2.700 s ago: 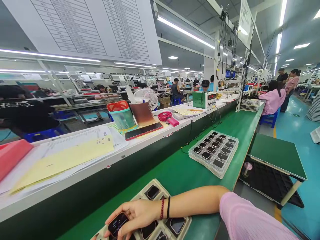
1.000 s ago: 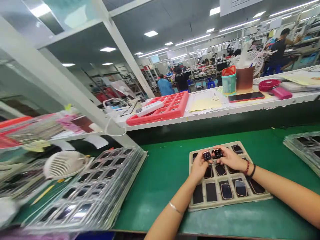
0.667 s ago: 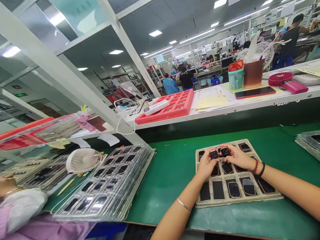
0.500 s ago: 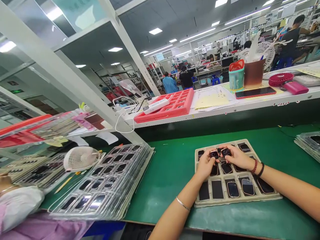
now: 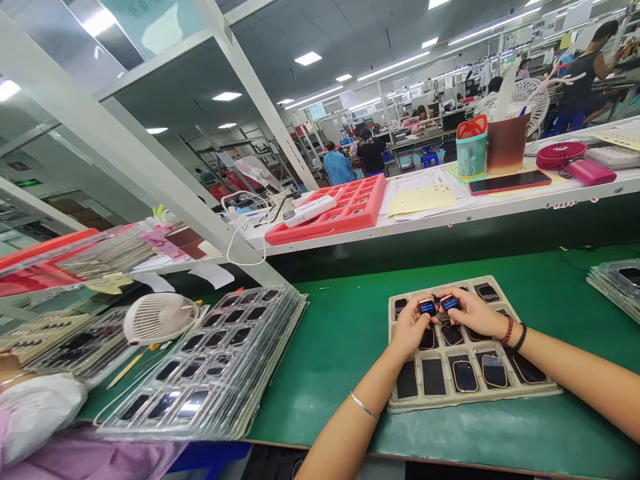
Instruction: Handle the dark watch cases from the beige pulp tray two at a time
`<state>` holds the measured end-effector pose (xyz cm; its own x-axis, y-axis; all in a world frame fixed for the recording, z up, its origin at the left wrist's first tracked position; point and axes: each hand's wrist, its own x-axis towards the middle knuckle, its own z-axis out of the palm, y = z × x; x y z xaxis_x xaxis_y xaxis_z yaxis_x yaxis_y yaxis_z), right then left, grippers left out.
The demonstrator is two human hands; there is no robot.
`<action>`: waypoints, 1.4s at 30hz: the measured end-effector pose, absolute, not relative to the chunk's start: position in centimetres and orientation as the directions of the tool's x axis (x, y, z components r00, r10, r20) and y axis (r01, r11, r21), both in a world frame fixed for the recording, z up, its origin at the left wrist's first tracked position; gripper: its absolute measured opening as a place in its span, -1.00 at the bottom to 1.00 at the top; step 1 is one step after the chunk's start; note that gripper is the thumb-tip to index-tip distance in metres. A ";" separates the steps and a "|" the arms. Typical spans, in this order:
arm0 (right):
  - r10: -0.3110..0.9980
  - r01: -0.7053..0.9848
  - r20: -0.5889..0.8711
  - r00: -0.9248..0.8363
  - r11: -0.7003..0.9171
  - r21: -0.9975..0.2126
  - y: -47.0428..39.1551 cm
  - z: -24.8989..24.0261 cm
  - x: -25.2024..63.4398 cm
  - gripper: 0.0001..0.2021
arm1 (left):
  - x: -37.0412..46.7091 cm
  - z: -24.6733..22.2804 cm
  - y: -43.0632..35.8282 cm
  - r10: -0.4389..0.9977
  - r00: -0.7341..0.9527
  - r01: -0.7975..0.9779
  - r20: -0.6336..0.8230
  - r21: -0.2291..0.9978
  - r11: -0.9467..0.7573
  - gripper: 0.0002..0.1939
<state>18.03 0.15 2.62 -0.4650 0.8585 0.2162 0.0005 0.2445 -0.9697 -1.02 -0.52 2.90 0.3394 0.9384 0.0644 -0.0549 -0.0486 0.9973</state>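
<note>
The left hand (image 5: 411, 328) pinches one small watch-like unit, the left unit (image 5: 427, 307), between thumb and fingers. The right hand (image 5: 477, 315) pinches a second, the right unit (image 5: 450, 303), in the same way. Both screens are lit, with blue patches; their content is too small to read. The fingers behind the units are mostly hidden, so how firmly they support them cannot be told.

Directly beneath both hands lies a beige moulded tray (image 5: 473, 401). Nearer the person than the right hand, it holds a gold-rimmed unit (image 5: 465, 377) and, just beside that, a tilted unit (image 5: 495, 371). Whether either hand touches the tray cannot be told.

Risks, as judged: the held units are close together, so a small inward drift of either hand could knock their rims or mark the glass. A loosened pinch could drop one onto the screens below. A thumb straying over the glass might trigger an unwanted input. The right wrist, wearing a beaded bracelet (image 5: 508, 331) and a black band (image 5: 521, 337), passes over the tray; if lowered, it could drag across a stored screen. Well left of the left hand is a stack of clear trays (image 5: 280, 347); a wide outward swing of that arm could disturb it.
</note>
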 end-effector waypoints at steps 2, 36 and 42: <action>0.859 0.002 0.218 -0.463 0.246 -0.969 0.1 2.7 18.0 -0.61 | -1.0 2.9 -0.6 0.938 0.341 -0.060 0.068 0.997 -0.051 -0.59; 0.844 0.037 0.226 -0.486 0.278 -0.960 -0.2 3.3 18.2 -0.63 | -0.9 2.9 -0.6 0.942 0.332 -0.039 0.058 0.998 -0.048 -0.51; 0.854 0.044 0.221 -0.470 0.273 -0.961 -0.2 3.3 18.0 -0.67 | -0.9 3.2 -0.7 0.947 0.317 -0.013 0.058 0.998 -0.057 -0.62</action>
